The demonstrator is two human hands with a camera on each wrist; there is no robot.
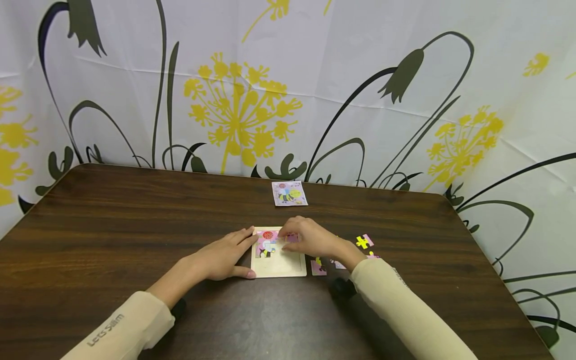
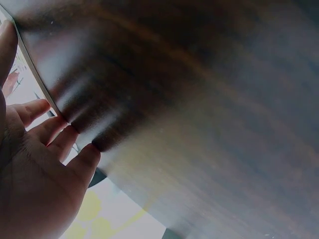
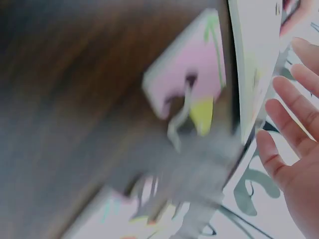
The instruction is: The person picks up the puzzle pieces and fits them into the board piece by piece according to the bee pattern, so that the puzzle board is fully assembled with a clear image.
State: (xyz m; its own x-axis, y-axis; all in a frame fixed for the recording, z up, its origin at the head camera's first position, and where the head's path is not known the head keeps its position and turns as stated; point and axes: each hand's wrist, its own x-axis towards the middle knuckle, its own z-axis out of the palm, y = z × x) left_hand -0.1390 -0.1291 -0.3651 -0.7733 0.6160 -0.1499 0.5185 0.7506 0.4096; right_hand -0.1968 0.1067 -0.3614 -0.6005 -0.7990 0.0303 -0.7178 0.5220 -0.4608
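A pale wooden puzzle tray (image 1: 281, 267) lies on the table between the hands. Joined pink pieces (image 1: 266, 246) with a red round shape fill its upper left, and another pink patch shows beneath the right hand. Along the tray's left side rests my left hand (image 1: 220, 257), thumb near the lower corner. In the left wrist view its fingertips touch the tray's edge (image 2: 36, 74). My right hand (image 1: 312, 237) hovers over the tray's upper right, fingers relaxed and spread from the thumb. Nothing shows in its fingers in the right wrist view. A loose pink piece (image 3: 192, 64) lies beside the tray.
Several loose puzzle pieces (image 1: 318, 268) lie right of the tray, partly behind the right forearm. A yellow and pink piece (image 1: 363, 242) sits farther right. Behind the tray is a square picture card (image 1: 289, 195) with a bee. A flowered curtain (image 1: 333, 60) hangs beyond the table.
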